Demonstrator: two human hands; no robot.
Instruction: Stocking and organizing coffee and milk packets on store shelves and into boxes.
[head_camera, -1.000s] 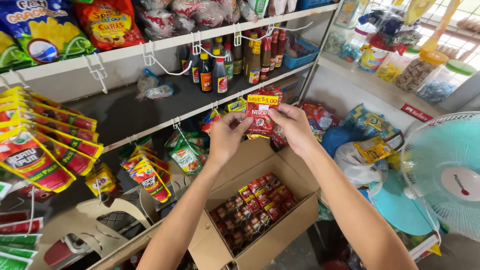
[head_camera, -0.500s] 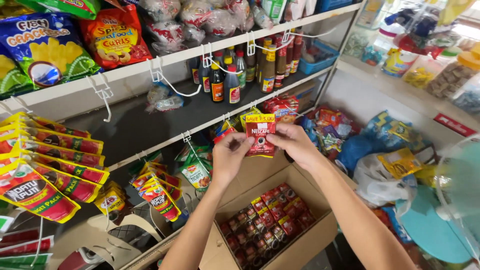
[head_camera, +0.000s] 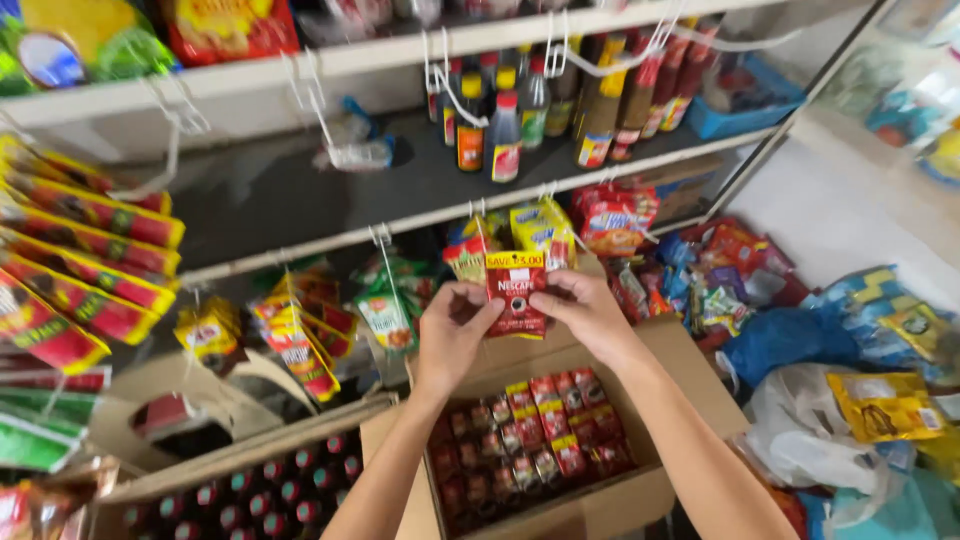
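Observation:
Both my hands hold one small red sachet strip with a yellow top band (head_camera: 516, 290) up in front of the lower shelf edge. My left hand (head_camera: 452, 335) pinches its left side and my right hand (head_camera: 588, 312) pinches its right side. Directly below them stands an open cardboard box (head_camera: 690, 375) filled with rows of the same red sachets (head_camera: 540, 430). Just behind the held sachet, yellow and green packets (head_camera: 535, 228) hang from hooks on the shelf rail.
Sauce bottles (head_camera: 505, 125) stand on the dark middle shelf. Red and yellow snack strips (head_camera: 75, 260) hang at the left. Another open box of dark bottles (head_camera: 250, 490) sits lower left. Bagged goods and plastic bags (head_camera: 850, 400) pile at the right.
My hands and the sachet have come down and nearer to the box. My view has tilted lower and closer to the shelves.

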